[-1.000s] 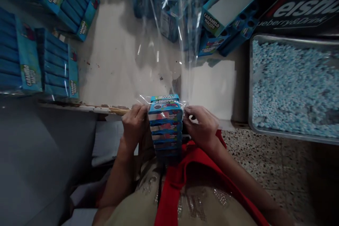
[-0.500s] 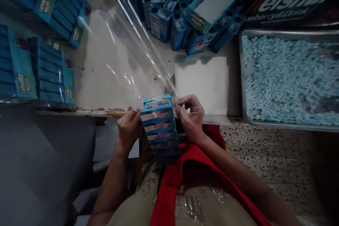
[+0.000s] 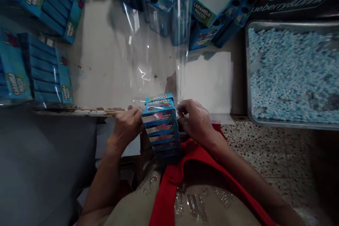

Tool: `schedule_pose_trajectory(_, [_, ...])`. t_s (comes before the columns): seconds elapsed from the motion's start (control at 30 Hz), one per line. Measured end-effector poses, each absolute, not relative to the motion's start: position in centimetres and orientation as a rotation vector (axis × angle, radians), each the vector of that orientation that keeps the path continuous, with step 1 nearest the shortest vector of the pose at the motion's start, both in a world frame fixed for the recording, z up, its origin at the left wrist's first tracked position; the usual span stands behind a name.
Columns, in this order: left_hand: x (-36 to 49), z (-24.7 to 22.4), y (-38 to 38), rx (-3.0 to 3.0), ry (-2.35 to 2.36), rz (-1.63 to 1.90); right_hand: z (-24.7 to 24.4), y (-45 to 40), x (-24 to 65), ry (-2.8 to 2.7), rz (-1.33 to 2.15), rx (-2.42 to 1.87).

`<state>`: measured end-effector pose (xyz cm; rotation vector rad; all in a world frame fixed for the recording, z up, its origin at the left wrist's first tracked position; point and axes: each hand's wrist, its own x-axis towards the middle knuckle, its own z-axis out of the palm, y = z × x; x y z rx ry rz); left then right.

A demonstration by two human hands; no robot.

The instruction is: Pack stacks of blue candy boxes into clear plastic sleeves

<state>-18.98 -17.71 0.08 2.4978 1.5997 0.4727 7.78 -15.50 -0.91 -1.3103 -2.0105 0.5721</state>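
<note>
A display pack of blue candy boxes [image 3: 162,136] rests against my body at the table's front edge, its upper end inside the mouth of a clear plastic bag [image 3: 144,65]. My left hand [image 3: 127,124] is closed at the left side of the pack and pinches the bag's edge. On the other side my right hand [image 3: 195,119] has its fingers bent and pinched on the bag's right edge. Away from me, the rest of the bag stretches over the table. The lower end of the pack is partly hidden in shadow.
Wrapped packs of blue boxes [image 3: 43,69] stand at the left. Loose blue boxes [image 3: 159,14] crowd the back, with an open carton [image 3: 202,13] tilted on them. White sheets [image 3: 209,81] lie at right, beside a metal tray [image 3: 248,74] of light-blue candies [image 3: 291,77].
The bag has swung from slanting leftward to lying straight ahead of the pack, its far end now over the loose boxes. Both hands keep their pinch beside the pack.
</note>
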Motion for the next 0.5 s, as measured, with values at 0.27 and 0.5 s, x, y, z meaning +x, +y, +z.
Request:
schedule_pose_trajectory(0.27, [-17.2,-0.4,-19.9,2.592,1.619,0.524,-1.2,-15.7,8.6,-2.022,0.350,-1.172])
schedule_pose_trajectory(0.5, [-15.7,-1.1,-19.8,2.403,1.616,0.586,-0.2,-17.5,9.8,-1.936,0.283,-1.098])
